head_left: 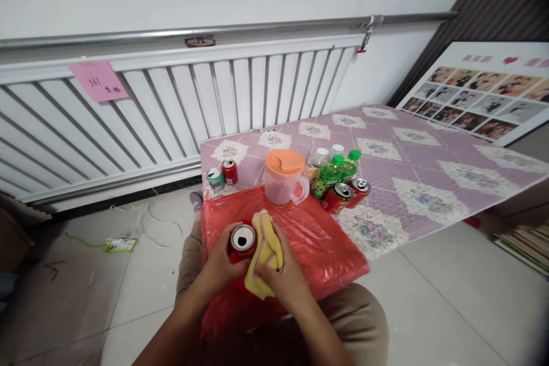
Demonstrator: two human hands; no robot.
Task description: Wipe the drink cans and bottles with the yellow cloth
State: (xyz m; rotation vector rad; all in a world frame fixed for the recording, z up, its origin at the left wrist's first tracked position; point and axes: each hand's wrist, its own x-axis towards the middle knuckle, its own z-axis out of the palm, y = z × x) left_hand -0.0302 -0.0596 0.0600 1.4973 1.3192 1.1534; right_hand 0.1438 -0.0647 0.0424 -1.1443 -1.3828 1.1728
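My left hand (221, 263) is wrapped round a red drink can (243, 242) with its top opening facing me. In my right hand (285, 271) is a folded yellow cloth (263, 260) with purple edging, held close beside the can. Whether the cloth touches the can I cannot tell. Both hands are above a red plastic bag (317, 240) spread over the table's near edge and my lap. Just beyond stands a clear pitcher (277, 187) with an orange lid, upright on the bag's far edge.
A teal can (215, 180) and a small red can (229, 172) stand at the table's left. Right of the pitcher are several plastic bottles (328, 176) and two red cans, one in front (337, 199). A white radiator (171, 108) runs behind; a photo board (484, 88) leans at right.
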